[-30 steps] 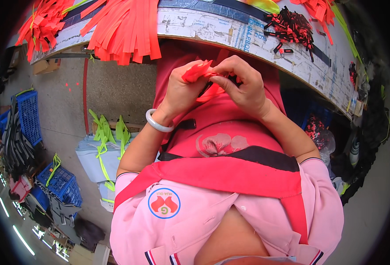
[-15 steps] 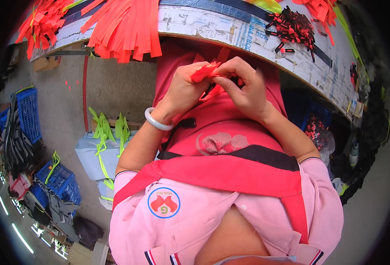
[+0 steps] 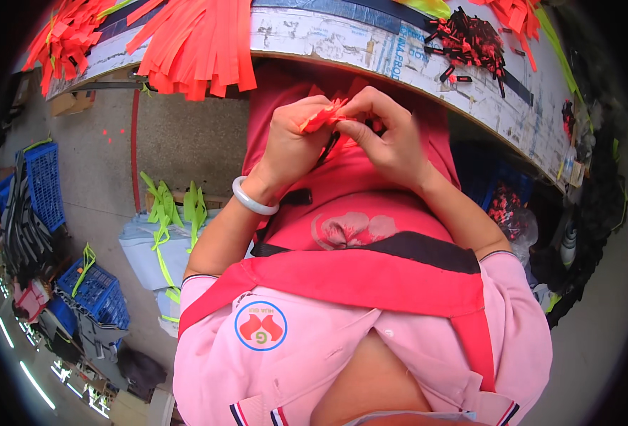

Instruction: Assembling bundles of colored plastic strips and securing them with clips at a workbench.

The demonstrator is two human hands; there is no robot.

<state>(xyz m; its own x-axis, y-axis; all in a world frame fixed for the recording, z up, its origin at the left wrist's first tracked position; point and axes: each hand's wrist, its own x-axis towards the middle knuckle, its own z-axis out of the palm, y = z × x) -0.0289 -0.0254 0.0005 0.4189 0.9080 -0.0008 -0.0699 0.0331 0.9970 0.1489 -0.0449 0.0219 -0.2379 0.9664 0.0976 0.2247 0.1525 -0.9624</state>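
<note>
My left hand (image 3: 292,139) is closed round a small bunch of orange-red fabric strips (image 3: 319,119), whose ends stick out above the fist. My right hand (image 3: 388,135) pinches at the same strips with thumb and forefinger, close against the left hand. Something dark shows just under the fingers, too hidden to name. Both hands are over my red apron (image 3: 360,220), just short of the table edge. On the table (image 3: 307,35), long orange-red strips (image 3: 200,50) hang over the edge to the left. A pile of small black-and-red pieces (image 3: 468,44) lies to the right.
More orange strips (image 3: 62,42) lie at the table's far left. Blue crates (image 3: 94,291) with dark cloth stand on the floor at left. Pale blue packs (image 3: 147,245) with yellow-green ties (image 3: 161,206) are beside my left arm. A blue bin (image 3: 495,192) sits under the table at right.
The fingers have shifted slightly on the strips, and the left fist has turned a little. The whole view has moved a few pixels; both hands stay together.
</note>
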